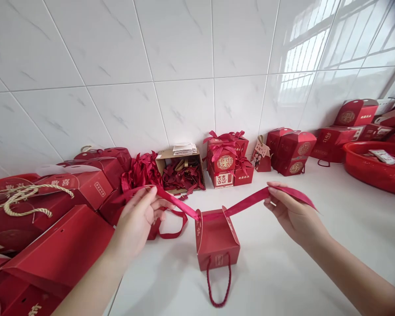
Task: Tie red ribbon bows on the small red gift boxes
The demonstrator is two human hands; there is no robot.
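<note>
A small red gift box point(217, 252) stands on the white table in front of me, its cord handle point(218, 303) hanging down toward me. A red ribbon point(246, 203) runs through the two raised top flaps and stretches out to both sides. My left hand point(136, 217) pinches the ribbon's left end between thumb and fingers. On the other side my right hand point(291, 210) pinches the right end, with a loose tail trailing past it. Neither hand touches the box itself.
Red boxes point(62, 245) are heaped at the left, beside a bundle of ribbons point(143, 173). A cardboard box point(202, 175) of dark red pieces stands against the tiled wall. Ribbon-tied boxes point(225, 160) are stacked at the back. A red basin point(375, 171) is at the right.
</note>
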